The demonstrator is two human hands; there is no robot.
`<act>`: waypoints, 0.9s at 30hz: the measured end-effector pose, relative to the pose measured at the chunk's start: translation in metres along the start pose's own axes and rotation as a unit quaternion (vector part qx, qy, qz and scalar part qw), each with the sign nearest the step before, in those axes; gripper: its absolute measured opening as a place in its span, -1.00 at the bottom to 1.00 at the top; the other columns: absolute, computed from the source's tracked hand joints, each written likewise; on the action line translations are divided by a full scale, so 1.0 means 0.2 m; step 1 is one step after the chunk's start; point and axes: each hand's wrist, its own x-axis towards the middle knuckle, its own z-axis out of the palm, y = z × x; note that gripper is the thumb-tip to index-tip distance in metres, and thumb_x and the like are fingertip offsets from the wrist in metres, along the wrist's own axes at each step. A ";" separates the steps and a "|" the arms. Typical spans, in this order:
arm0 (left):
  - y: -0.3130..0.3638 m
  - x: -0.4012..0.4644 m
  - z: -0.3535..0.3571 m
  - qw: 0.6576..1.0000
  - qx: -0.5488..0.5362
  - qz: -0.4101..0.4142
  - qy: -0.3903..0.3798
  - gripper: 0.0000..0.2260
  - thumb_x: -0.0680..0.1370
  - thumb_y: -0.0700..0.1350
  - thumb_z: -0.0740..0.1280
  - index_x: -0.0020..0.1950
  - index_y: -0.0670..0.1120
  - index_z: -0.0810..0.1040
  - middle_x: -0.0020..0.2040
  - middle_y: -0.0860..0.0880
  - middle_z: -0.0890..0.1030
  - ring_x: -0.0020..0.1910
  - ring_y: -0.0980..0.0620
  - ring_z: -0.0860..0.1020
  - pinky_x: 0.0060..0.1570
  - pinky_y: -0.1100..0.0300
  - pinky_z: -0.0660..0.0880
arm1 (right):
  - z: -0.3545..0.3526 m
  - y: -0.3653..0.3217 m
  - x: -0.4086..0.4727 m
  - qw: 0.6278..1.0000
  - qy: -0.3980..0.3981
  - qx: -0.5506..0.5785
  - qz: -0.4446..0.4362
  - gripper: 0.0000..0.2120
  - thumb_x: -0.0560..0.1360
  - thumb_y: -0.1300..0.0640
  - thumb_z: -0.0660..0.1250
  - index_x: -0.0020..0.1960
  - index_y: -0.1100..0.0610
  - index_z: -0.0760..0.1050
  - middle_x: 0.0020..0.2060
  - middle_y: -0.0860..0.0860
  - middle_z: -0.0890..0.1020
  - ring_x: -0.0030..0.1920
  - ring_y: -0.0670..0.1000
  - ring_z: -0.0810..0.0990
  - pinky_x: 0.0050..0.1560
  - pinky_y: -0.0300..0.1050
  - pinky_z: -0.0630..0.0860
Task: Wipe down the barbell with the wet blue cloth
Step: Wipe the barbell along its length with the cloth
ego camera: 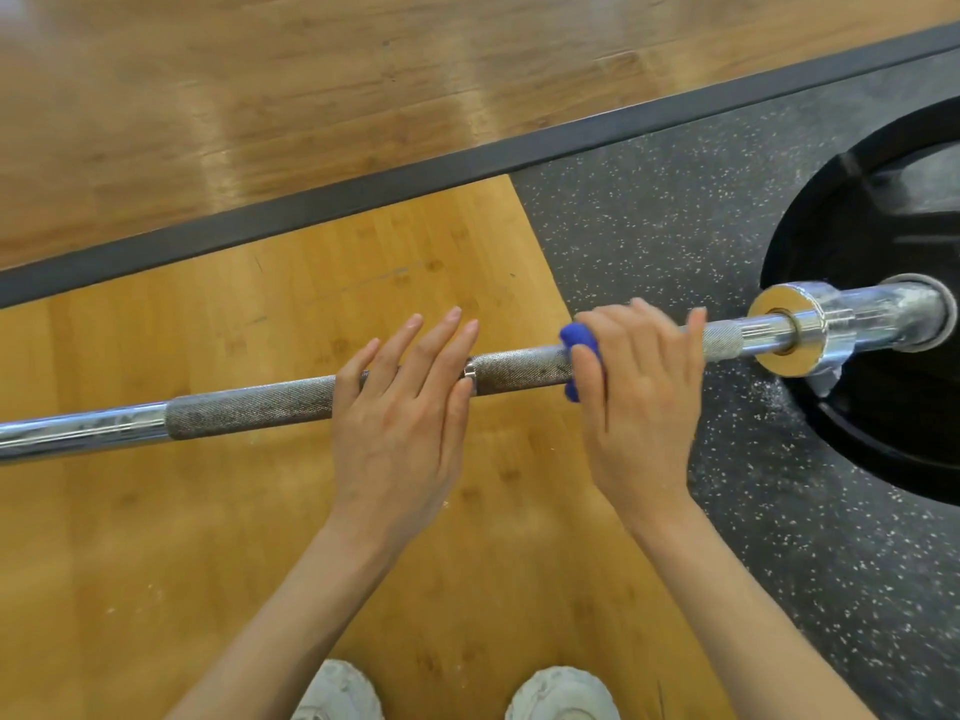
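The bar (395,392) lies across the wooden platform (260,511), its right end carrying a black plate (883,356) on the rubber mat (675,226). It looks heavy and stiff, with rough knurling. The right hand (641,402) wraps the soft cloth (582,343) around it; the left hand (402,413) rests flat, fingers spread. Nothing blocks the way.

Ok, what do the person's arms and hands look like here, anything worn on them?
Both forearms are bare as far as the view reaches: no sleeves, gloves or watch show. The left hand and right hand show no rings or wraps. Fingernails are short and unpainted. Pale shoes show at the bottom edge.
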 end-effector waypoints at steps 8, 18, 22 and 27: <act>0.00 -0.01 0.01 1.000 -0.010 -0.005 0.009 -0.61 0.73 -0.06 0.04 0.53 -0.06 0.43 0.49 0.04 0.46 0.52 -0.04 0.37 0.42 -0.02 0.23 | 0.01 -0.12 0.01 0.998 -0.034 -0.034 -0.049 -0.61 0.73 -0.01 0.04 0.07 0.12 0.60 -0.05 -0.01 0.62 0.12 0.11 0.57 0.59 0.16 0.05; 0.01 -0.03 0.01 1.000 0.004 -0.003 0.014 -0.58 0.72 -0.06 0.04 0.57 -0.10 0.35 0.53 0.01 0.41 0.56 -0.05 0.29 0.44 -0.03 0.22 | -0.08 -0.18 0.28 0.951 -0.271 -0.147 0.023 -0.63 0.65 0.11 -0.03 -0.32 0.07 0.25 -0.31 0.03 0.45 -0.33 0.13 0.29 -0.12 -0.03 0.13; 0.01 -0.03 0.03 1.000 0.014 -0.002 0.016 -0.57 0.73 -0.05 0.02 0.58 -0.09 0.33 0.55 0.02 0.38 0.58 -0.01 0.26 0.45 -0.02 0.21 | -0.06 -0.31 0.29 0.953 -0.256 -0.141 -0.074 -0.52 0.44 0.16 0.45 -0.45 0.05 0.20 -0.47 0.02 0.53 -0.45 0.10 0.33 -0.27 -0.10 0.19; 0.02 -0.03 0.03 1.000 0.014 -0.011 0.018 -0.57 0.74 -0.05 0.01 0.58 -0.10 0.33 0.55 0.02 0.38 0.58 0.00 0.27 0.45 -0.02 0.20 | -0.13 -0.11 0.42 0.910 -0.397 -0.094 0.072 -0.62 0.65 0.07 0.03 -0.32 0.12 0.31 -0.35 0.04 0.38 -0.28 0.13 0.40 -0.28 -0.05 0.21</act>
